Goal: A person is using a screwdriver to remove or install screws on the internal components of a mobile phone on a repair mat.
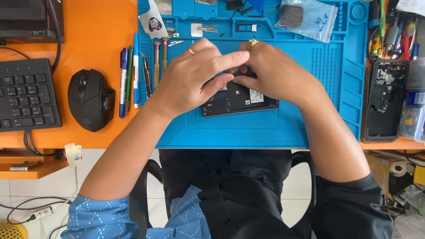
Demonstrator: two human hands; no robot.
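Here both hands, left hand (190,79) & right hand (270,73), pinch over opened phone (239,99), prob. touching.

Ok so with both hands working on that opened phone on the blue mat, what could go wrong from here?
1. Both hands, left and right, cover the opened phone, so a small part could slip out unseen.
2. The tweezers and screwdrivers lie close beside the left wrist and could be knocked off the blue mat.
3. The plastic bag lies loose at the mat's far edge and might get swept aside.
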